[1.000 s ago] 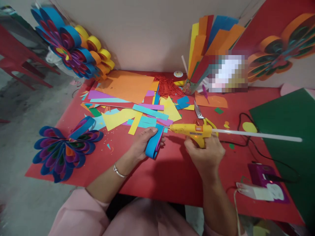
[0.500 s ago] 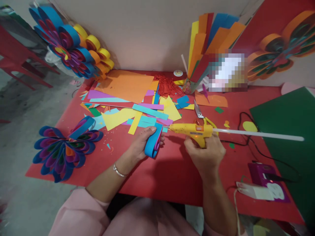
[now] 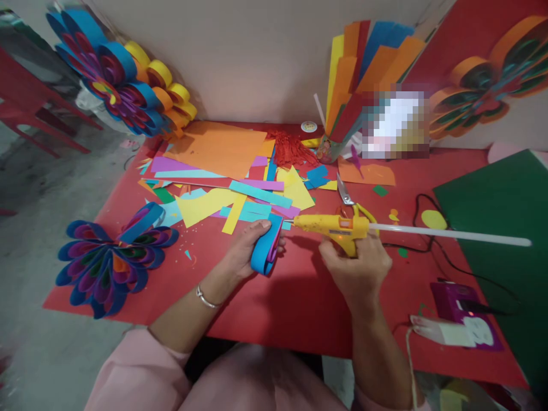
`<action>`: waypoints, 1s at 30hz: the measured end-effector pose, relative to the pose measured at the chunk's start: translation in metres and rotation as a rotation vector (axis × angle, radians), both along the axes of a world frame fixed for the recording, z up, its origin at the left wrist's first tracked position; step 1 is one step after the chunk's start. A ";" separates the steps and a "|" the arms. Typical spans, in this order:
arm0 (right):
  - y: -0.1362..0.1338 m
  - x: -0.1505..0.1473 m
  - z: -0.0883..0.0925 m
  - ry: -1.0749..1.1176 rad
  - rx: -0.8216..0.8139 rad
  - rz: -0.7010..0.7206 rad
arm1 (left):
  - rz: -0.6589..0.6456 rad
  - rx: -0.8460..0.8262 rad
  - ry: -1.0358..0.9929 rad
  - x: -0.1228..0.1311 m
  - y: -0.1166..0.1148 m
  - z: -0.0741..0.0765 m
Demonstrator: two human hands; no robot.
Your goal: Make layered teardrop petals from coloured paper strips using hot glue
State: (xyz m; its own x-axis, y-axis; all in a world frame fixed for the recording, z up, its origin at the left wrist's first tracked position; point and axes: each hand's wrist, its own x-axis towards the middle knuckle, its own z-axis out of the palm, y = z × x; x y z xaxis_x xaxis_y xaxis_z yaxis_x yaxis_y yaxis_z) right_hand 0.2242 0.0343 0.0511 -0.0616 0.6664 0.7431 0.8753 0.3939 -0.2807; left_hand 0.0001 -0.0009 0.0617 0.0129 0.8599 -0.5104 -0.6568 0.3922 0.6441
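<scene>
- Little has shifted since a second ago: the left hand [image 3: 245, 245] and right hand [image 3: 362, 260] keep almost the same pose, suggesting steady work at one paper edge.
- The left thumb and fingers pinch a folded blue-and-purple paper loop [image 3: 266, 242], just left of the yellow plastic glue gun [image 3: 319, 224]; whether its metal nozzle [image 3: 288, 221] touches is unclear.
- The right hand closes around the glue gun's handle [image 3: 349, 247].
- Beyond the glue gun, a small printed cup [image 3: 326, 149] holds upright yellow, orange, red and blue paper strips [image 3: 342, 80].
</scene>
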 end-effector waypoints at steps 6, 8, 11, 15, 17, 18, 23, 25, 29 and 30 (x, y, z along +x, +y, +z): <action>0.001 -0.002 0.003 0.012 0.030 0.030 | 0.005 0.017 -0.015 0.000 0.000 0.001; 0.001 -0.002 0.003 0.012 0.042 0.038 | 0.003 0.014 -0.018 0.000 0.000 0.001; 0.001 -0.002 0.005 0.011 0.044 0.036 | 0.008 0.003 -0.021 0.000 0.000 0.001; 0.001 -0.003 0.006 -0.002 0.025 0.029 | 0.008 -0.022 -0.040 0.000 0.001 0.001; 0.001 -0.003 0.007 0.004 0.036 0.037 | -0.002 -0.032 -0.056 -0.001 0.001 0.001; 0.001 -0.003 0.007 0.009 0.037 0.038 | -0.007 -0.037 -0.066 -0.001 0.001 0.000; 0.002 -0.002 0.004 0.017 0.056 0.042 | -0.023 -0.031 -0.111 -0.001 0.000 -0.002; 0.002 -0.001 0.003 0.018 0.080 0.056 | -0.033 -0.027 -0.115 -0.001 0.000 -0.003; 0.002 -0.001 0.003 0.018 0.075 0.057 | -0.051 -0.031 -0.118 -0.003 -0.001 -0.005; 0.003 -0.001 0.003 0.019 0.072 0.050 | -0.053 -0.032 -0.120 -0.003 -0.001 -0.005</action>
